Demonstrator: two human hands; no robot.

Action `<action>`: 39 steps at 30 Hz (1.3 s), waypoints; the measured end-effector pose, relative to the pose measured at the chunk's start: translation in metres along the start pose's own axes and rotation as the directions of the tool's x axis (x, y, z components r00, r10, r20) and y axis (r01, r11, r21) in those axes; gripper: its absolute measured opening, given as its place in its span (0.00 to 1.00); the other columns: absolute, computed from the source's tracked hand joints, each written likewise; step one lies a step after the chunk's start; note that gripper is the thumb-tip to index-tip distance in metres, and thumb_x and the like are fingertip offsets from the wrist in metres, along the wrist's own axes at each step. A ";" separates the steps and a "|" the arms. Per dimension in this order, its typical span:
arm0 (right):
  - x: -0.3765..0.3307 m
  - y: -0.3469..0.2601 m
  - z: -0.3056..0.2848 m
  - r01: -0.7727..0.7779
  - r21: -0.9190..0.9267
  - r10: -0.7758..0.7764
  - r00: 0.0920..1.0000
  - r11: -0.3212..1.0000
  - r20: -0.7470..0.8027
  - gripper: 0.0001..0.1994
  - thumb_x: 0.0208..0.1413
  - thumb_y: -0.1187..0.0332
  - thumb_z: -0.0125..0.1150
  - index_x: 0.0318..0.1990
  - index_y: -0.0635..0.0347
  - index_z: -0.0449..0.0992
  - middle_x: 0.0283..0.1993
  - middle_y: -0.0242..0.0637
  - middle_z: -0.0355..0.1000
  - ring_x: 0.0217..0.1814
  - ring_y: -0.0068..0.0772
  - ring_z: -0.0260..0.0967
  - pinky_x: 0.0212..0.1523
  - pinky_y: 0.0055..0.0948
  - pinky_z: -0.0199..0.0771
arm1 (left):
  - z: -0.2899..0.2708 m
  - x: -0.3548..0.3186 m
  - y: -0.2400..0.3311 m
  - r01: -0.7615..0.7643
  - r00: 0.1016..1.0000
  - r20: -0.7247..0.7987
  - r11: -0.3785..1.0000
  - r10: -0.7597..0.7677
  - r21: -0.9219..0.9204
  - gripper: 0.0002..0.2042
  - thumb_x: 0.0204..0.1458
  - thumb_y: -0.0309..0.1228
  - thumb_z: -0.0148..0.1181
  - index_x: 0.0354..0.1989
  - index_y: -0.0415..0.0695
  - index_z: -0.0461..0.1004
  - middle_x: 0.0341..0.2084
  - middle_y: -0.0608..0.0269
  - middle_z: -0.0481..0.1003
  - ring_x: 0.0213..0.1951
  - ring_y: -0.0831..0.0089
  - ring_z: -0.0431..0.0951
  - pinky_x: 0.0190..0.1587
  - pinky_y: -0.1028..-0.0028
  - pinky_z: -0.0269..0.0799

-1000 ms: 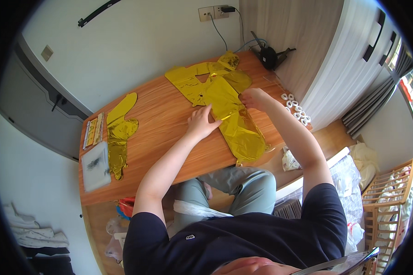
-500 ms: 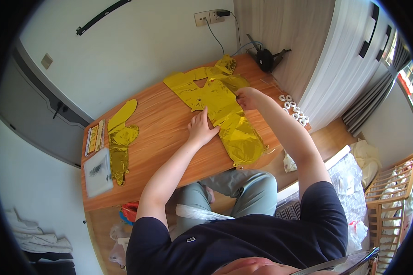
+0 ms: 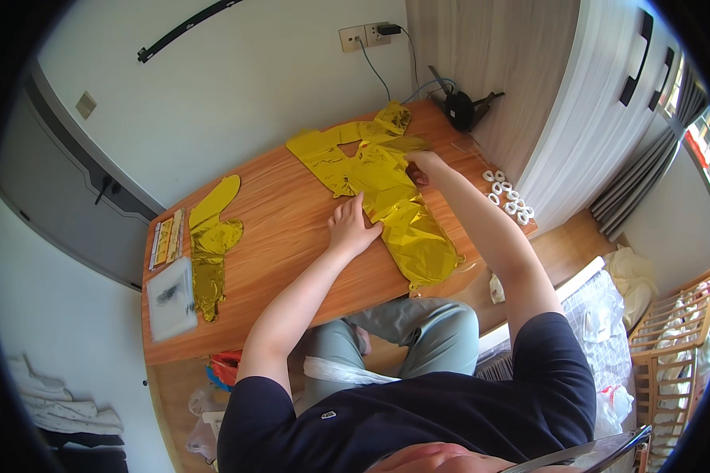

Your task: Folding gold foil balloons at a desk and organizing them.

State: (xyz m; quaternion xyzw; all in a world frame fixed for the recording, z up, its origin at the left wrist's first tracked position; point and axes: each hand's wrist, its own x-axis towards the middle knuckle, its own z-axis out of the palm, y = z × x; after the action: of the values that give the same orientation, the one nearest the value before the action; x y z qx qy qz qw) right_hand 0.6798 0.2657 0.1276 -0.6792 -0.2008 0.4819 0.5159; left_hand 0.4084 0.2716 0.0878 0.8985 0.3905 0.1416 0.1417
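Note:
A large flat gold foil balloon (image 3: 414,236), creased and uninflated, lies across the wooden table in front of me. My left hand (image 3: 353,227) rests at its left edge, fingers stretched out and thumb apart, with fingertips at the foil. At the balloon's right edge, my right hand (image 3: 427,168) has its fingers curled in and closed on the foil; its fingertips are partly hidden. Farther left lies a second, narrower gold foil balloon (image 3: 210,244), untouched by either hand.
Several white rings (image 3: 509,193) lie at the table's right end. A black router (image 3: 459,110) stands at the back corner. On the left are a clear plastic packet (image 3: 171,299) and a printed card pack (image 3: 166,239). A tall cabinet (image 3: 556,110) borders the right side.
The balloon's middle near my right hand has shifted and creased differently, its right flap now narrower. Both hands stay at the balloon's edges. The whole view has shifted slightly.

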 end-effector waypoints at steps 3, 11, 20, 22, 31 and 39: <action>0.014 0.002 -0.007 0.092 0.220 -0.077 0.994 0.971 -0.076 0.14 0.61 0.63 0.63 0.50 0.58 0.73 0.43 0.37 0.73 0.44 0.36 0.74 0.41 0.33 0.76 | -0.002 0.002 0.003 0.000 1.000 0.014 1.000 0.000 -0.002 0.47 0.52 0.54 0.63 0.76 0.48 0.47 0.70 0.53 0.59 0.70 0.51 0.55 0.68 0.44 0.50; 0.021 0.001 -0.001 0.113 0.467 -0.058 0.990 0.877 -0.131 0.16 0.60 0.74 0.60 0.55 0.63 0.72 0.50 0.42 0.74 0.54 0.42 0.75 0.50 0.43 0.81 | -0.008 0.001 0.004 0.039 0.996 0.087 0.999 -0.038 -0.010 0.46 0.55 0.52 0.63 0.77 0.50 0.46 0.73 0.54 0.55 0.73 0.53 0.50 0.70 0.44 0.47; 0.056 0.002 -0.053 0.647 0.119 -0.595 0.747 0.753 -0.298 0.21 0.59 0.81 0.55 0.61 0.65 0.69 0.52 0.38 0.75 0.49 0.35 0.76 0.47 0.33 0.79 | 0.003 0.039 0.051 -0.029 0.996 0.087 0.998 0.035 -0.060 0.43 0.53 0.47 0.64 0.76 0.49 0.51 0.72 0.55 0.58 0.71 0.53 0.54 0.69 0.46 0.51; 0.056 -0.001 -0.058 0.667 0.151 -0.604 0.732 0.730 -0.314 0.21 0.59 0.80 0.58 0.61 0.63 0.71 0.49 0.36 0.76 0.48 0.30 0.74 0.47 0.27 0.75 | 0.006 0.049 0.061 -0.031 0.990 0.136 0.999 0.036 -0.037 0.44 0.54 0.47 0.63 0.77 0.48 0.50 0.72 0.54 0.58 0.72 0.54 0.54 0.69 0.48 0.51; 0.059 -0.019 -0.069 0.548 0.236 -0.417 0.798 0.803 -0.436 0.23 0.64 0.78 0.55 0.66 0.59 0.66 0.55 0.40 0.73 0.48 0.34 0.77 0.44 0.31 0.82 | 0.010 0.089 0.081 -0.061 0.989 0.136 0.998 0.056 0.035 0.41 0.59 0.53 0.54 0.77 0.45 0.50 0.73 0.51 0.57 0.73 0.55 0.53 0.72 0.51 0.45; 0.087 -0.032 -0.099 0.595 -0.118 -0.565 0.656 0.795 -0.501 0.22 0.64 0.77 0.55 0.66 0.61 0.66 0.58 0.43 0.74 0.55 0.39 0.76 0.56 0.31 0.74 | 0.008 0.107 0.037 -0.095 0.986 0.152 0.984 0.073 0.148 0.37 0.67 0.57 0.39 0.77 0.44 0.49 0.77 0.50 0.47 0.78 0.55 0.43 0.77 0.49 0.34</action>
State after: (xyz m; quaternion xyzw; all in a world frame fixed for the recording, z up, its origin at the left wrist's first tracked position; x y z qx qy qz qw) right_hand 0.8118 0.2944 0.1177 -0.6669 -0.2485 0.0993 0.6954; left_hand 0.5057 0.3258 0.1088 0.9305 0.3505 0.0506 0.0936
